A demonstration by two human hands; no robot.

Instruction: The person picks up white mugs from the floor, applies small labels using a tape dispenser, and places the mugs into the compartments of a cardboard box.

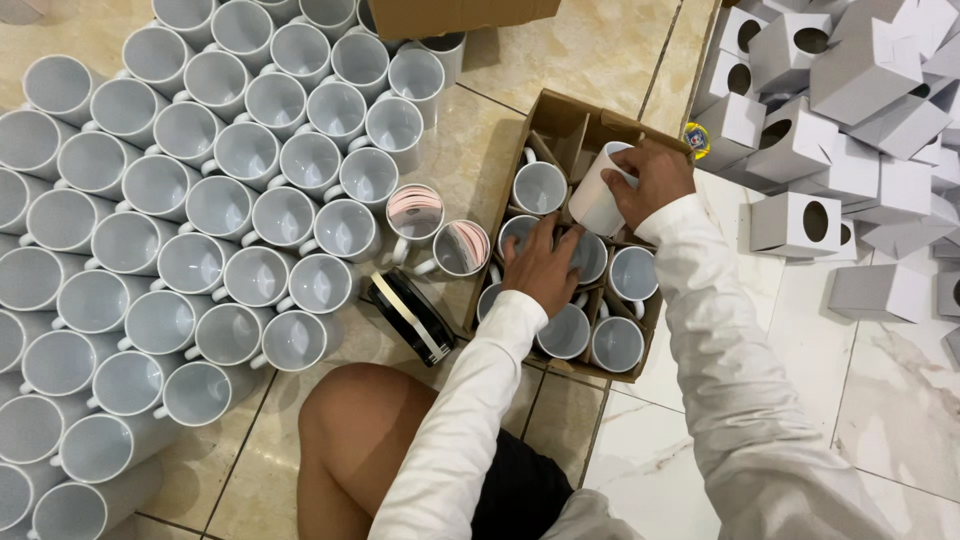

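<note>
1. The right hand [652,180] grasps a plain white mug [600,190], fingers curled over its rim and wall. The mug is tilted and lifted just above the far part of a cardboard box [556,110].
2. The left hand [540,268] lies palm down inside the same box, fingers spread loosely over the mugs there. Its grip is released; it touches mug rims but closes on none.
3. The box stands on the tiled floor [800,330] and has cardboard dividers. About seven white mugs [617,343] show upright in its cells; others may be hidden under the left hand.
4. Two more mugs [462,247] stand on the floor just beside the box's left wall.
5. A black round roll [412,316], perhaps tape, lies near them.
6. Left of the box, upright white mugs [220,206] fill the floor in tight rows, well over forty, with the rows cut off at the picture's edge.
7. On the right, a heap of white folded boxes [795,222] with round cut-out holes, roughly twenty, lies apart from the cardboard box.
8. The person wears white long sleeves [720,380]; a bare knee [350,420] shows below.
</note>
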